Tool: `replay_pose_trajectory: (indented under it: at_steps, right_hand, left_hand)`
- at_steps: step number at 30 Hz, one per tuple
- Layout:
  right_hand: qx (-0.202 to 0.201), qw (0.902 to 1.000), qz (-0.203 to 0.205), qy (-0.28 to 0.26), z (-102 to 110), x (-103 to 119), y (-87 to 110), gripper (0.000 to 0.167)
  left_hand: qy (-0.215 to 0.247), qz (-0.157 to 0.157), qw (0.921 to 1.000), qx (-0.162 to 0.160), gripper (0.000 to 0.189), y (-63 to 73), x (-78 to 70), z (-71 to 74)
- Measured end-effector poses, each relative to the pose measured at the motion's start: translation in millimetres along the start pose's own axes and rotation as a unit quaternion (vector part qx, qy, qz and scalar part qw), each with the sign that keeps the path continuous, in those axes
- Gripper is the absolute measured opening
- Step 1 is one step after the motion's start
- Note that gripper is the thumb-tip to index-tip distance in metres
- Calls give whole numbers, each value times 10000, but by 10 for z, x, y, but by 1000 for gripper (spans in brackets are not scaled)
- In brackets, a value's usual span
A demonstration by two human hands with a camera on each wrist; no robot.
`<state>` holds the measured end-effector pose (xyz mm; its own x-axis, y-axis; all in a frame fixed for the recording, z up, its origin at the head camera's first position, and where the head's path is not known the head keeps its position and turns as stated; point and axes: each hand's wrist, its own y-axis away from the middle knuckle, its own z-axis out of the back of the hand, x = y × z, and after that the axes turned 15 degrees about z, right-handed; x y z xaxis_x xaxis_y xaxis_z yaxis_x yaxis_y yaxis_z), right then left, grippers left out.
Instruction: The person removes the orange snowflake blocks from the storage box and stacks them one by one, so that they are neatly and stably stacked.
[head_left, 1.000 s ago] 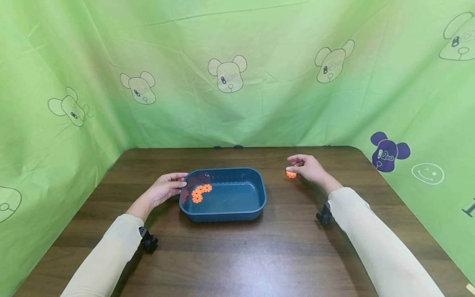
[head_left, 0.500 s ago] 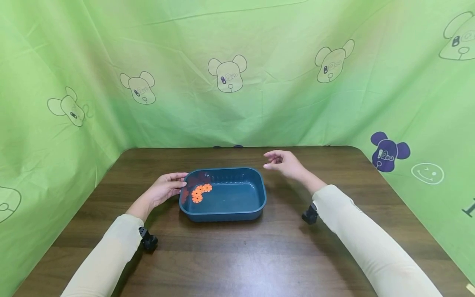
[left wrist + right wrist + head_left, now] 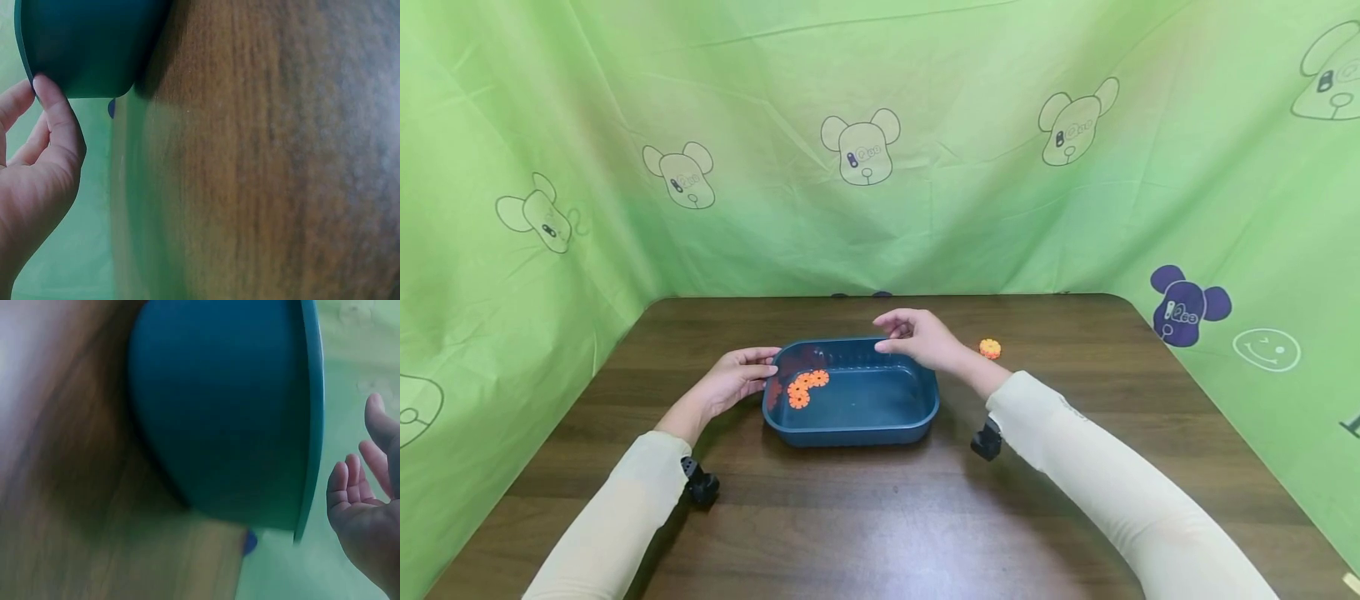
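- Head view, left hand (image 3: 730, 385): thumb and fingers pinch the near end of the dark teal plastic bin (image 3: 850, 437), which stands upright on the wood-grain table (image 3: 880, 533). I judge this hold enough to steady it.
- Head view, orange notched discs (image 3: 798, 400): a small cluster inside the bin, close to the left hand's fingertips.
- Head view, right hand (image 3: 919, 339): above the bin's far right corner, thumb and fingers apart, nothing visible between them.
- Head view, loose orange piece (image 3: 990, 348): on the table, right of the right hand, just beyond its wrist; single disc or short stack, I cannot tell.
- Left wrist view: thumb and fingertip meet on the rim. I would want this grip light, so the bin neither tips nor slides.
- Right wrist view: fingers loosely bent, thumb apart, a gap showing between hand and bin wall. For clean handling, I advise passing above the rim and taking any disc by its notched edge.
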<state>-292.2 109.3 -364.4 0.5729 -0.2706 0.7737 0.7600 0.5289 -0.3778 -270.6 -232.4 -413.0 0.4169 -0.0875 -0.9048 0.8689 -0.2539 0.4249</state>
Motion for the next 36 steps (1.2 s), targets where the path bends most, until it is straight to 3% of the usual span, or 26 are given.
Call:
replay_pose_trajectory:
  at_steps: [12, 21, 36]
  right_hand:
    - [712, 9973, 159, 38, -520, 181, -158, 40]
    - [1068, 9942, -16, 102, -846, 178, -292, 37]
    - [1719, 9835, -197, 529, -1118, 211, -400, 42]
  left_hand:
    - [32, -5, 10000, -31, 51, -11, -8, -1]
    - [52, -51, 10000, 22, 50, 1, -7, -9]
    - [-74, -64, 9999, 114, 50, 13, -15, 14]
